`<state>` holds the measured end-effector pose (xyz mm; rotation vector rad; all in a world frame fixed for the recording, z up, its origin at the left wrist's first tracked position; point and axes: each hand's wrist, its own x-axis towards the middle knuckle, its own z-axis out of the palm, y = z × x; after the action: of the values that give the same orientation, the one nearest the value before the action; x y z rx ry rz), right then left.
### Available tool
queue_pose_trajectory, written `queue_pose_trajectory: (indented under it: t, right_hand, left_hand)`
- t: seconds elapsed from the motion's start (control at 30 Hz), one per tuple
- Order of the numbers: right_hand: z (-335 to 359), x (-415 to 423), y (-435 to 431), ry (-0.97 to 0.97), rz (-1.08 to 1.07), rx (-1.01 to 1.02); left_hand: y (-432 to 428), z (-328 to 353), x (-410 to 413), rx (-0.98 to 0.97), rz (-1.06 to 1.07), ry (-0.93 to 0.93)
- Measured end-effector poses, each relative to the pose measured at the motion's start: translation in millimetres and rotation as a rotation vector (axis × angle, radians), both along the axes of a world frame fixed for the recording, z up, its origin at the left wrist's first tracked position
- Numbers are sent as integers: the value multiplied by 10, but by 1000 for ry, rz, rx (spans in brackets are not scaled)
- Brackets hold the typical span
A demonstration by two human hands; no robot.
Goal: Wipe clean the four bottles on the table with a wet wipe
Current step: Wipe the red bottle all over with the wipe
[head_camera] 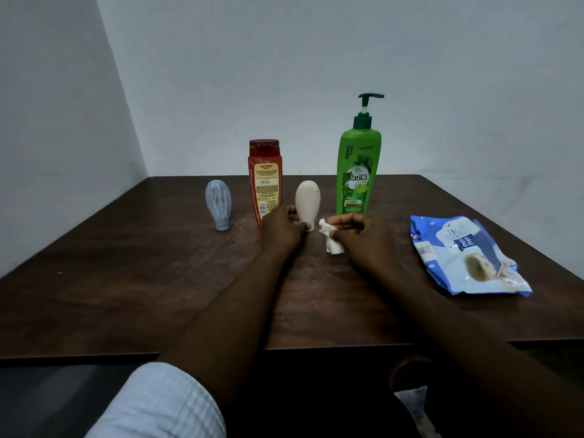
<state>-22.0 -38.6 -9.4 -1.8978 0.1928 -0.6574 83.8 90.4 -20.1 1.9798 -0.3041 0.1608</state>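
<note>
Closest to the camera there's a pale striped sleeve rolled up on the left arm, and both bare forearms reach out over the near edge of the dark wooden tabletop. Off toward the right edge lies a blue and white pack of wipes, flat and a bit crumpled, well apart from the hands.

Around the middle of the tabletop, the right hand has its fingers and thumb curled in, pinching a scrunched white wipe. The wipe sticks out of the left side of that hand, with its lower end hanging down near the wood. It sits just beside the foot of the cream bottle, on the bottle's right. Can't really tell if it's touching.

The left hand is wrapped round the narrow lower end of that cream bottle, which stands upright on its cap.

The other three bottles all stand upright. A blue-grey bottle of the same shape is off to the left, nobody touching it. The red bottle is right behind the left hand. The tall green pump bottle is behind the right hand, nearer the far edge. Past that, a plain pale wall.
</note>
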Motion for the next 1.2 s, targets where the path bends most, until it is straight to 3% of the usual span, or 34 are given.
queue_pose_trajectory:
  t: [1.2]
  right_hand:
    - [-82, 241, -58, -21, -39, 51]
  left_hand:
    - [-18, 1, 5, -91, 106, -42]
